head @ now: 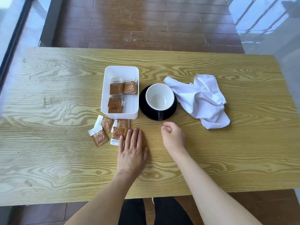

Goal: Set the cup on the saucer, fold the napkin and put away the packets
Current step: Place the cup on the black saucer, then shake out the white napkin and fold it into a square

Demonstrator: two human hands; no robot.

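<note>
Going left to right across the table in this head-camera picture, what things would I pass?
Loose packets → white box holding more packets → black saucer with the white-lined cup on it → crumpled white napkin.

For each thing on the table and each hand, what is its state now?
Cup: upright, empty, on the saucer.
Saucer: under the cup.
Napkin: crumpled, unfolded.
White box: open, some packets inside.
Loose packets: on the table, outside the box.
Left hand: flat, fingers touching one packet.
Right hand: loosely curled, holding nothing.
</note>
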